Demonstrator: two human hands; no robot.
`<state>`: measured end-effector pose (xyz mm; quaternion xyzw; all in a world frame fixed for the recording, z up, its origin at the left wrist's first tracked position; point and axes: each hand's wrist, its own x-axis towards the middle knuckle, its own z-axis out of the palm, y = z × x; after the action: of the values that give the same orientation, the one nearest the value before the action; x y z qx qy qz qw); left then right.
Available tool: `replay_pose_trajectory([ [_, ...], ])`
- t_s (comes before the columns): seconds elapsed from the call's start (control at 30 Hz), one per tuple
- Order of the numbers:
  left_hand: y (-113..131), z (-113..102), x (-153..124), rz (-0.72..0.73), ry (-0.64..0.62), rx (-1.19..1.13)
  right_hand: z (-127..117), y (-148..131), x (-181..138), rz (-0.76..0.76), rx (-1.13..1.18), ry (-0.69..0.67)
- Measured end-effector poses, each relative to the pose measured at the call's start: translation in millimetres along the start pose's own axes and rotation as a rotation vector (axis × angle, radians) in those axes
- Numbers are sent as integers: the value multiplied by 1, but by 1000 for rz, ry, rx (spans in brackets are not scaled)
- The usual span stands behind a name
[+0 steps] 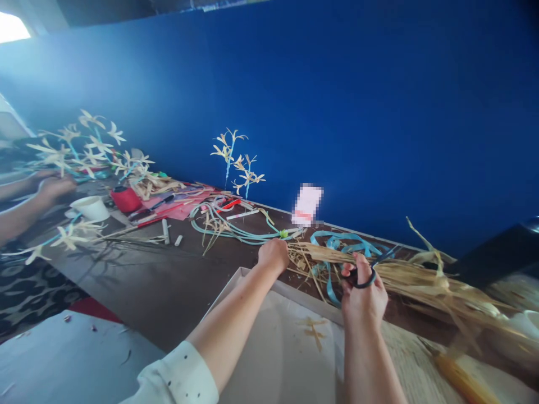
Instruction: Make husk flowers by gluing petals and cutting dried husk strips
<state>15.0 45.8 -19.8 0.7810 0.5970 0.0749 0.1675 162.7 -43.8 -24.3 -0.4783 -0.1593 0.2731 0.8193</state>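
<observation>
My right hand (362,294) is closed on black-handled scissors (373,268), whose blades point toward a bundle of dry straw-coloured husk strips (415,275). My left hand (274,253) is closed, its fingers pinching the left end of that bundle of strips where it lies on the dark brown table (138,275). Light blue ribbon (337,244) curls under and behind the strips. A shallow white tray (269,336) lies in front of my arms with a few husk scraps on it.
Another person's arms (29,202) work at the far left among straw flowers on blue stems (84,148). A white cup (91,207), a red spool (125,198), red paper, pens and teal cords (227,227) lie along the blue wall. A corn cob (458,379) lies at lower right.
</observation>
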Motion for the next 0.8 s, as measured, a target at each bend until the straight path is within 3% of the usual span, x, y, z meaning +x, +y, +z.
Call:
replay_pose_trajectory([
  [0.13, -3, 1, 1, 69, 63, -65, 0, -1, 1, 13, -4, 21],
  [0.27, -3, 4, 1, 144, -2, -68, -2, 0, 1, 20, -13, 5],
  [0.53, -5, 8, 3, 90, -71, -67, -3, 1, 1, 1, -31, -19],
  [0.8, -6, 8, 0, 152, -38, -85, -2, -2, -1, 22, -27, -11],
])
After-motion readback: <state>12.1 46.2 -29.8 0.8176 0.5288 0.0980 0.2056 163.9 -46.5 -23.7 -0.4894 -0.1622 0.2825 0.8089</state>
